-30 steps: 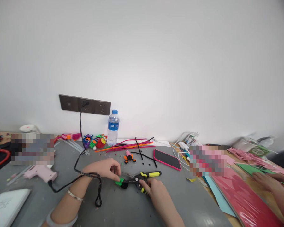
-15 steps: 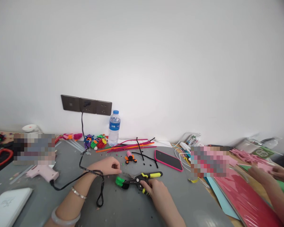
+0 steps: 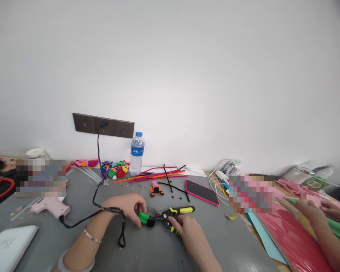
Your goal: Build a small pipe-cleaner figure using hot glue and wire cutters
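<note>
My right hand [image 3: 188, 230] is wrapped round the black-and-yellow handles of wire-cutting pliers [image 3: 166, 218], whose jaws point left. At the jaw tips is a small fuzzy green and black pipe-cleaner piece [image 3: 143, 217]. My left hand [image 3: 129, 207] curves round the left end of this piece, thumb below and fingers above, pinching it. A black cord [image 3: 121, 226] lies across my left wrist. Behind the pliers sits a small pink, orange and black pipe-cleaner figure [image 3: 156, 188].
A pink glue gun [image 3: 51, 206] lies left, with a white box [image 3: 13, 247] nearer me. Behind are a water bottle [image 3: 137, 154], loose pipe cleaners [image 3: 150, 176] and a phone [image 3: 201, 192]. At right, another person's hands [image 3: 311, 211] work over pink paper beside a red packet [image 3: 291, 238].
My left hand has moved slightly right and its fingers have come round the green piece. My right hand and the pliers have stayed in place.
</note>
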The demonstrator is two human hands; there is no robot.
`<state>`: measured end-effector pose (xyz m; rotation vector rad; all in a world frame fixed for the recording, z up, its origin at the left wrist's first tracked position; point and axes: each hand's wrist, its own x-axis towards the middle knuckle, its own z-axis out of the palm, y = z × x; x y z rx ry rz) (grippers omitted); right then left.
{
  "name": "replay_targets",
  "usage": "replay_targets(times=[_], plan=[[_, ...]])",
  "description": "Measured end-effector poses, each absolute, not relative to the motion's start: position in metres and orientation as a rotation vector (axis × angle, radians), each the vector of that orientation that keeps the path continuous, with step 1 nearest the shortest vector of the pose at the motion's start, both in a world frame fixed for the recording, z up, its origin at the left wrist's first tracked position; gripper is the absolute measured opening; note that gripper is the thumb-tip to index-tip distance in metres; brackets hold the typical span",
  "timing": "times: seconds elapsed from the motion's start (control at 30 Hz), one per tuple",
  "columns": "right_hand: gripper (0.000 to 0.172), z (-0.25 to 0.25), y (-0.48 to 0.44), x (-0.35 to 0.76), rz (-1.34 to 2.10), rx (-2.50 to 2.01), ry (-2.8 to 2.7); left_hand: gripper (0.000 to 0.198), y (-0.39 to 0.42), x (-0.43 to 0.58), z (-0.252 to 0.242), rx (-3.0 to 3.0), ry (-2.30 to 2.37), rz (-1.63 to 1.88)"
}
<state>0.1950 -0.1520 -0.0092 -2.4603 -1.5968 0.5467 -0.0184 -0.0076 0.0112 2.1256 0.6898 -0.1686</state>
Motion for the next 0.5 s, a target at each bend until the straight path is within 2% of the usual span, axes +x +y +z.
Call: replay_targets(times=[0.5], plan=[[0.042, -0.0147, -0.1522, 0.1980, 0.527, -2.430, -1.603, 0.040, -0.0114, -0.0155, 0.0138, 2.159, 0.725, -0.166]])
